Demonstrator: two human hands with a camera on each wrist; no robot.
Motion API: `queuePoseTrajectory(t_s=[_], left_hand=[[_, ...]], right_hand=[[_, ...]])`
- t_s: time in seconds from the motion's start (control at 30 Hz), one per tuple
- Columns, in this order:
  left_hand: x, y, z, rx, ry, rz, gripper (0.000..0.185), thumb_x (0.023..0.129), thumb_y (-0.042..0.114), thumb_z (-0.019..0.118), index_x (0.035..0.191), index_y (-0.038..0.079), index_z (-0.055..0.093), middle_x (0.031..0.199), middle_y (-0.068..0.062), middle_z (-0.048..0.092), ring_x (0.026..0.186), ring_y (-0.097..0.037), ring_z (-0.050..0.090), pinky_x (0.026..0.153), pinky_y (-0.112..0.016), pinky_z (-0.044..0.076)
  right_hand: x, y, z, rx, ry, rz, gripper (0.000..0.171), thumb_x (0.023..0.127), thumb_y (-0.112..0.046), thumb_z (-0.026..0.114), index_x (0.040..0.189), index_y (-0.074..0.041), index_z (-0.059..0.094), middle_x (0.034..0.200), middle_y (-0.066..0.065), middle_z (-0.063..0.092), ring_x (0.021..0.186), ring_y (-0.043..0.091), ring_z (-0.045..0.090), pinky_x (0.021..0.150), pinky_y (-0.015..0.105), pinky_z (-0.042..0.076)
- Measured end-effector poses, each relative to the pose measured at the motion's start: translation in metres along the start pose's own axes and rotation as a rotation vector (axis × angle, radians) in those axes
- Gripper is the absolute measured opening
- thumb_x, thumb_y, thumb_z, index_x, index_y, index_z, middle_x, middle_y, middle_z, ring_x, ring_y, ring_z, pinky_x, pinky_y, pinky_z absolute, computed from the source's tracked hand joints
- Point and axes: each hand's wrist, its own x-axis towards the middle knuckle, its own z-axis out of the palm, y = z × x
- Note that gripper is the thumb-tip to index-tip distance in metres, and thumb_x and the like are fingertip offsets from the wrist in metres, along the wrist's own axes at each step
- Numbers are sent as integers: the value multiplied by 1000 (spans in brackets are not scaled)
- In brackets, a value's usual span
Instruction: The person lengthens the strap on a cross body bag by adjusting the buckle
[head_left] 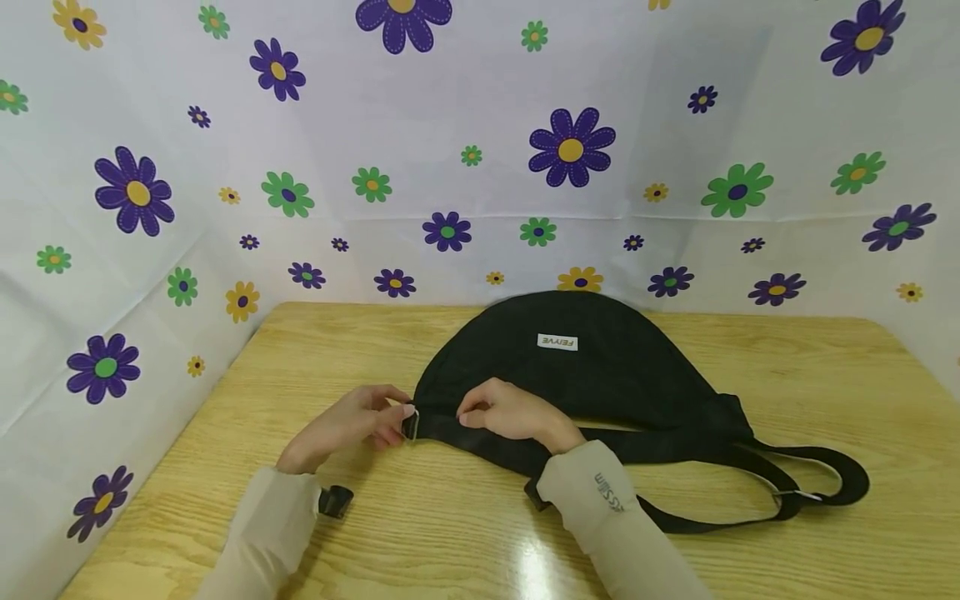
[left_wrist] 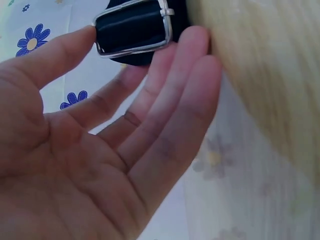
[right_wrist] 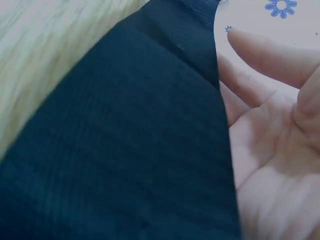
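Note:
A black half-moon sling bag with a small white label lies flat on the table, its curved side away from me. At its left end my left hand holds a silver metal slide buckle, thumb on one edge and fingertips on the opposite side. My right hand pinches the wide black strap a little to the right of the buckle. In the right wrist view, the strap hides some of the right fingertips.
A looped strap with another metal slider trails over the table's right side. Small black pieces show beside the left sleeve and the right sleeve. Flower-printed cloth hangs behind the wooden table.

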Motion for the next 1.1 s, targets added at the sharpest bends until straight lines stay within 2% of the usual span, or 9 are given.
queuePoseTrajectory(t_s=[0.07,0.2,0.3,0.4,0.5,0.67,0.83,1.0,1.1], left_hand=[[1,1,1,-26,-2,-18,45,104,27,58,129,-11,55,87,-12,71,78,-24,71,73,-33,59],[3,3,5,-54,15,-41,38,105,22,57,127,-10,55,86,-12,71,79,-27,71,75,-35,60],[3,6,8,-102,11,-44,36,106,20,56,127,-10,54,84,-14,71,79,-28,72,75,-36,60],[3,8,9,-156,-4,-47,37,106,19,55,128,-10,52,84,-16,71,79,-29,73,73,-36,61],[4,6,9,-163,-9,-27,37,106,17,56,129,-11,50,86,-16,70,78,-29,73,72,-36,61],[5,1,4,-96,5,45,39,101,10,61,132,-12,50,89,-13,63,84,-32,72,78,-38,60],[2,-1,0,-74,-13,134,45,96,1,64,137,-7,50,94,-13,57,88,-33,69,81,-38,58],[4,-2,-1,-52,-49,259,52,91,-14,57,142,-6,50,98,-16,52,94,-40,67,82,-33,57],[8,-3,1,-27,-35,302,55,88,-21,52,142,-7,52,95,-16,51,89,-38,65,80,-33,58]], right_hand=[[1,0,1,-5,-5,-1,21,101,-4,57,115,5,71,115,12,67,95,18,59,87,32,50],[2,0,2,-2,-11,2,22,98,3,58,117,8,68,108,12,68,88,15,58,82,28,50],[3,1,2,12,-6,1,23,95,8,57,116,9,68,102,12,69,85,15,60,80,28,51],[4,3,2,35,12,8,25,93,11,56,114,7,69,103,12,69,89,15,62,81,29,52],[5,4,2,78,32,16,26,93,12,55,114,7,70,103,12,68,88,16,61,80,29,51],[6,7,3,140,56,22,28,93,13,53,115,7,69,103,12,67,88,16,59,82,30,50],[6,7,4,218,94,42,27,95,12,52,116,8,68,106,13,65,93,20,58,88,35,50],[5,7,2,250,122,61,26,96,11,51,117,8,67,107,14,62,96,23,59,92,39,50],[6,8,2,248,126,68,26,97,10,51,117,7,67,108,13,61,98,24,59,93,41,50]])
